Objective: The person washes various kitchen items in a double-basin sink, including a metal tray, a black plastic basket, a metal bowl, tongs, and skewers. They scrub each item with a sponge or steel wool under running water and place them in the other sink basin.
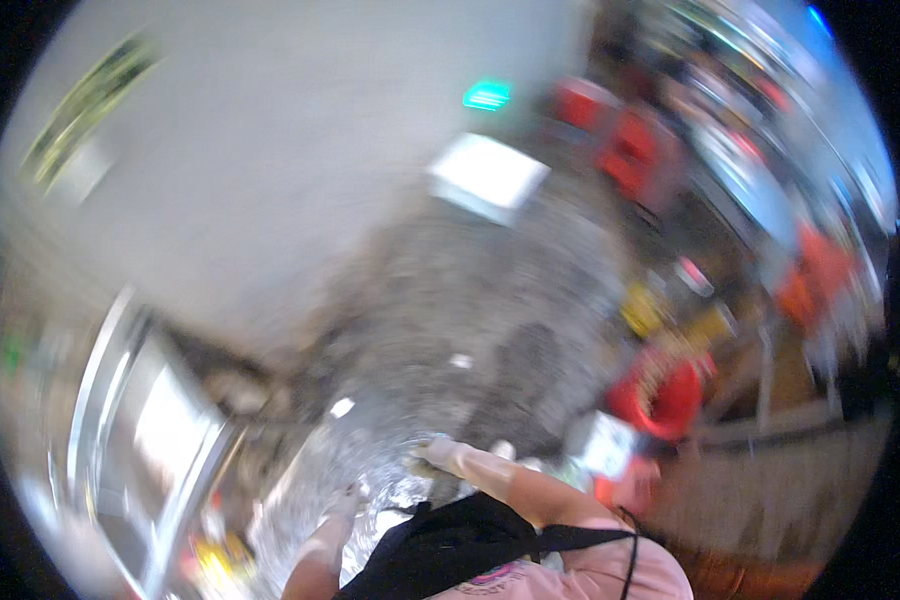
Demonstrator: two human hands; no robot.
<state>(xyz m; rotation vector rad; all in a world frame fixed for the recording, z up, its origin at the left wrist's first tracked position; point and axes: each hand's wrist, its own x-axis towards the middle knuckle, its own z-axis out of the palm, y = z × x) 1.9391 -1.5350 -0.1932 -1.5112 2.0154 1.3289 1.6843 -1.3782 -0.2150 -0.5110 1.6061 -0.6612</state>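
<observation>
Motion blur softens the whole view. Below me, in front of my black apron (450, 540), lies or hangs shiny, crumpled clear material (394, 484) that looks like plastic. My right hand (442, 456), in a pale glove, reaches to its upper right edge. On its left side is my left hand (341, 504), also pale and apparently gloved. Blur hides the fingers of both hands, so their grip on the material is unclear.
A red round container (660, 397) stands on the right, near yellow objects (645, 307). Ahead on the dark, stained floor (435, 300) is a white box (487, 176). A metal-framed unit (157, 435) is on the left. Red stools or crates (634, 154) stand beyond.
</observation>
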